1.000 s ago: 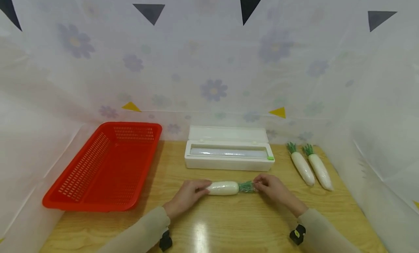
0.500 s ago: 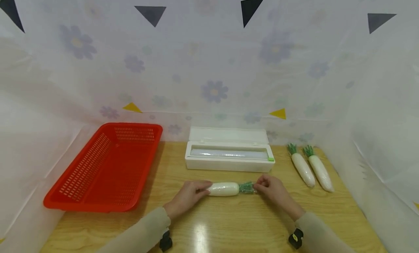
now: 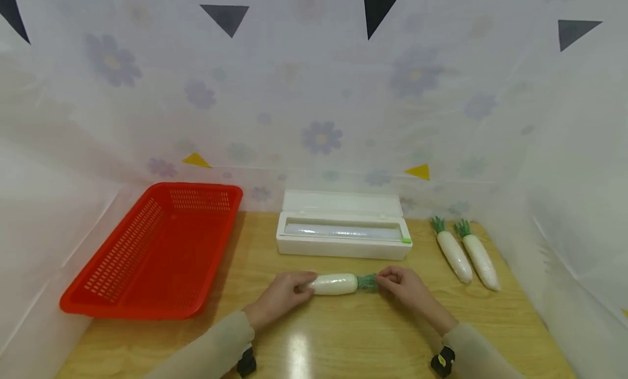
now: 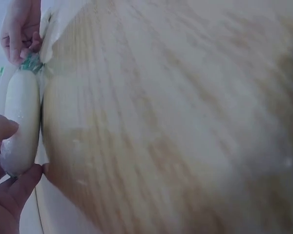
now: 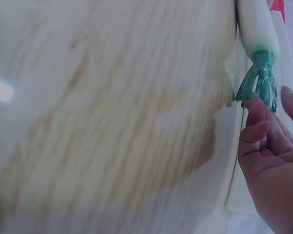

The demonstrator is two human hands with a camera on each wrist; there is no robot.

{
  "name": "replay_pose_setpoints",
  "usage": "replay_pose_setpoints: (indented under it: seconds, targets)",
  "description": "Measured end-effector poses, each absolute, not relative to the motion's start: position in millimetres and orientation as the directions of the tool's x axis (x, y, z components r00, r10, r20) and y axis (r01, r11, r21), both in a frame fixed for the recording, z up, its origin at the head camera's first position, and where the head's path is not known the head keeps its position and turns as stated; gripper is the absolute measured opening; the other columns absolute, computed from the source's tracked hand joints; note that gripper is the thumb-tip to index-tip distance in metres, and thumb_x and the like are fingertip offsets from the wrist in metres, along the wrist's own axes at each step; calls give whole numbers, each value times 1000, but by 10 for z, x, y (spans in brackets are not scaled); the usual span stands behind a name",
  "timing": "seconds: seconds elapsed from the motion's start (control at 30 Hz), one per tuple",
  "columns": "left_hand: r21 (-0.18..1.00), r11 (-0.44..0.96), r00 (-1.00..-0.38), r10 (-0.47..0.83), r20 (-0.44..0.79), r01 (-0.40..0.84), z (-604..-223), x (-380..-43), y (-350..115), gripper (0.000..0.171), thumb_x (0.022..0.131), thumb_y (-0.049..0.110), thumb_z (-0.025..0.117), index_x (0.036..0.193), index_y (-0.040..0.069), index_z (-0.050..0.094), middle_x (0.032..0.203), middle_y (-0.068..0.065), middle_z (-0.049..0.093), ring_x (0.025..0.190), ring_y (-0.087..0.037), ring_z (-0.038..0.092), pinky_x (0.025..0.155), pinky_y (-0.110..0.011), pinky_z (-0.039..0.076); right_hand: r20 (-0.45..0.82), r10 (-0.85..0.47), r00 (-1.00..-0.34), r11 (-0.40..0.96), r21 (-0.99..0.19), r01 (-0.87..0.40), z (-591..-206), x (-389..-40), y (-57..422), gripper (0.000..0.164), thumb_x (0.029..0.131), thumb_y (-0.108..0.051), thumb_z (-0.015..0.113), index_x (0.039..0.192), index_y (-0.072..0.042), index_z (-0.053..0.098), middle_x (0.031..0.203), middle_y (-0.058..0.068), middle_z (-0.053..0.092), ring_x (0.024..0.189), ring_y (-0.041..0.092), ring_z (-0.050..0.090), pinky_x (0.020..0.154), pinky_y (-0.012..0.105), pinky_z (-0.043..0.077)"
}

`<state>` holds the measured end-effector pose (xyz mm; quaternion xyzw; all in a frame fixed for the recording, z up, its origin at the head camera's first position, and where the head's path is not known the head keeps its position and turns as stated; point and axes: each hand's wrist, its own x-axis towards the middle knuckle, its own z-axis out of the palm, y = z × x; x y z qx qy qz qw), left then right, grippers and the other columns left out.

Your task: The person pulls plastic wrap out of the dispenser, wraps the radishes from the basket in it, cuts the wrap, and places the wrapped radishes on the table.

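Observation:
A white radish (image 3: 335, 284) with green leaves, wrapped in shiny clear film, lies crosswise on the table. My left hand (image 3: 283, 297) grips its root end, thumb on the near side in the head view. At the other end my right hand (image 3: 404, 287) has its curled fingers and thumb at the tips of the green leaves (image 5: 263, 78). The right wrist view shows fingertips touching the leaf ends, with the thumb on their other side. Behind the radish stands a white cling film box (image 3: 343, 248), its lid raised and a roll inside.
A large red plastic basket (image 3: 201, 270) stands on the left of the wooden table (image 3: 353, 335). Two more white radishes (image 3: 454, 256) with green tops lie side by side at the back right. A pale flowered curtain (image 3: 314, 95) encloses the back and sides.
My right hand has shifted slightly left, closer in on the green leaves. The left hand keeps its hold on the root end, and the radish stays nearly in place.

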<state>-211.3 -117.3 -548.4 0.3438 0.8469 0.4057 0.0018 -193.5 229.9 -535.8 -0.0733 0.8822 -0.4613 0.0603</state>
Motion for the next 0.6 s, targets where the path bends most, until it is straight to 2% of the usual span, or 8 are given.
replay_pose_setpoints:
  seconds: [0.13,0.2,0.4,0.6]
  targets:
    - [608,490,-747,601,283,625,-5483,-2089,-1150,42,94,9,77,134,-2,68,135,-17,68,124,-33,65,104,-46,52,-35,-198,-979,557,-826,-84,-5362,-1930,2270,28,100,-19,72,113,4,68,96,8,75,84,14,67,71,25,53]
    - [555,522,-739,608,290,647,-5480,-2082,-1120,42,95,11,77,134,0,67,135,-16,68,125,-32,65,105,-45,51,-31,-198,-980,576,-812,-91,-5362,-1919,2270,27,98,-20,74,112,3,68,97,7,74,86,14,66,73,25,53]
    - [478,576,-741,595,311,664,-5443,-2068,-1047,45,93,13,78,135,2,66,134,-14,68,123,-31,65,104,-46,52,7,-184,-983,652,-747,-128,-5357,-1897,2261,23,95,-25,78,101,-4,71,89,0,68,78,10,57,68,26,49]
    - [470,597,-756,569,322,650,-5429,-2055,-1037,42,93,17,78,131,2,68,127,-12,72,117,-29,66,101,-44,53,-22,-229,-973,655,-743,-137,-5365,-1926,2228,25,100,-29,72,88,-7,72,72,-4,59,61,6,47,55,24,40]
